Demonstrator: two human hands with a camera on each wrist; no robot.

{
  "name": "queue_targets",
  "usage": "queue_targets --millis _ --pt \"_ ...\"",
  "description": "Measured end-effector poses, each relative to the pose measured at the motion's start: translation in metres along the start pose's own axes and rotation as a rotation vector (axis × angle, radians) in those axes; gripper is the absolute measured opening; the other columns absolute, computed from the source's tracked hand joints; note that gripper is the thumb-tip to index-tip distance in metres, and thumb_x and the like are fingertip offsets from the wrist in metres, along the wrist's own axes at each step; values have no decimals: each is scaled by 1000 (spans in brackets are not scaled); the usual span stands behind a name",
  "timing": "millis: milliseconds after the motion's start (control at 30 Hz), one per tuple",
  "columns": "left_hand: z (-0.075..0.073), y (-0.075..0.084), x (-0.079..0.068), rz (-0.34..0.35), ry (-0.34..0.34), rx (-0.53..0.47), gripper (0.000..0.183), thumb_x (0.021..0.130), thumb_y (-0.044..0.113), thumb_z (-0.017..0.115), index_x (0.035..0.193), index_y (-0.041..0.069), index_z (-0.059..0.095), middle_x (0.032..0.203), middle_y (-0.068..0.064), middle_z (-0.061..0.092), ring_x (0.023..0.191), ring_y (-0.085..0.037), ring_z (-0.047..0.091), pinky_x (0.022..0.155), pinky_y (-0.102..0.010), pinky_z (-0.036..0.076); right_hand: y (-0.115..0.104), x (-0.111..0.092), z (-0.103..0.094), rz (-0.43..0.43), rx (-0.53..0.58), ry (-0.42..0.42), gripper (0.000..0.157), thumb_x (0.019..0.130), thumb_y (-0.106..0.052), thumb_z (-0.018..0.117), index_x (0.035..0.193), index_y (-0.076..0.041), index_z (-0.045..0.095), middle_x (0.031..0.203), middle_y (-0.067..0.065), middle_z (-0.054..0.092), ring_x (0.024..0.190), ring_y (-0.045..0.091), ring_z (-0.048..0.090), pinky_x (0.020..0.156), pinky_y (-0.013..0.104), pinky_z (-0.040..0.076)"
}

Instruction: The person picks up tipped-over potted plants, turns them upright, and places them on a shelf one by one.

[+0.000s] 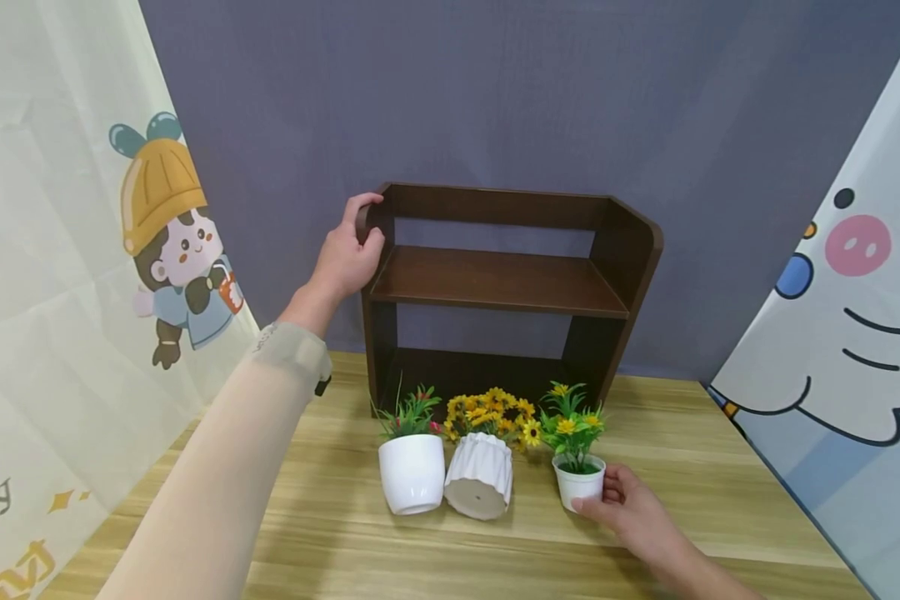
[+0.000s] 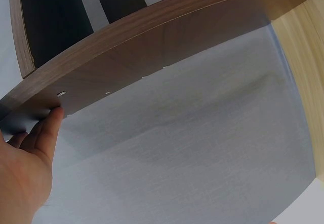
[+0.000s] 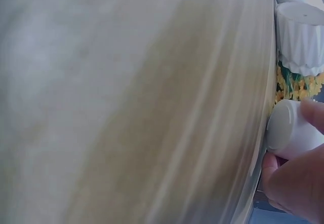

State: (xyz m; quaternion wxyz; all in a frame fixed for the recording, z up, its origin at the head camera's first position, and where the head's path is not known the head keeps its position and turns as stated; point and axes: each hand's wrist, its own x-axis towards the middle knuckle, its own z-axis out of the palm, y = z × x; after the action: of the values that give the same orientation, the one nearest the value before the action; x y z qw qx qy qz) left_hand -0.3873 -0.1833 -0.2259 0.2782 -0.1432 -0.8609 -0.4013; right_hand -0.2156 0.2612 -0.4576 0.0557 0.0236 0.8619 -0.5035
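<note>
My left hand (image 1: pixel 350 254) grips the upper left side panel of a dark brown two-tier wooden shelf (image 1: pixel 495 275). In the left wrist view its fingers (image 2: pixel 48 133) lie against the panel's outer face. At the shelf's front right, my right hand (image 1: pixel 633 510) pinches the small white pot (image 1: pixel 574 485) of a yellow-flowered artificial plant between thumb and fingers. Beside it a fluted white pot (image 1: pixel 482 468) with yellow daisies lies tipped, its base facing me. Left of that leans a smooth white pot (image 1: pixel 412 473) with grassy leaves and red blooms.
Everything stands on a wood-grain tabletop (image 1: pixel 390 554). A grey-purple cloth (image 1: pixel 480 92) hangs behind the shelf. Printed white curtains flank both sides, with a cartoon child (image 1: pixel 183 250) on the left one and a pink-snouted figure (image 1: pixel 858 246) on the right one.
</note>
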Motion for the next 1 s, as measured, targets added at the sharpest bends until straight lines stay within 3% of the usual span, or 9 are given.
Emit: queue_targets --millis 433,567,767,1000 --pt "0 1 1 -18 -4 9 53 111 32 44 162 40 36 87 -18 61 68 -31 56 65 -41 47 1 9 -8 13 -6 -16 78 96 -18 86 150 15 40 146 35 61 133 41 63 106 44 58" --pt "0 0 1 -11 -4 14 52 111 31 44 162 40 36 78 -14 56 62 -29 52 62 -41 46 4 11 -10 8 -15 -13 82 95 -21 86 151 15 37 150 36 58 138 43 61 107 43 55" --pt "0 0 1 -7 -2 17 52 111 32 44 162 40 36 80 -15 58 64 -29 54 63 -41 46 5 12 -12 -7 -33 -3 87 94 -22 88 153 15 36 149 33 60 136 39 63 96 27 53" --pt "-1 -1 1 -12 2 21 53 111 32 44 162 41 36 77 -15 57 63 -30 53 63 -41 46 1 15 -8 -12 -30 -3 83 92 -22 90 151 11 40 144 28 65 129 33 66 93 27 53"
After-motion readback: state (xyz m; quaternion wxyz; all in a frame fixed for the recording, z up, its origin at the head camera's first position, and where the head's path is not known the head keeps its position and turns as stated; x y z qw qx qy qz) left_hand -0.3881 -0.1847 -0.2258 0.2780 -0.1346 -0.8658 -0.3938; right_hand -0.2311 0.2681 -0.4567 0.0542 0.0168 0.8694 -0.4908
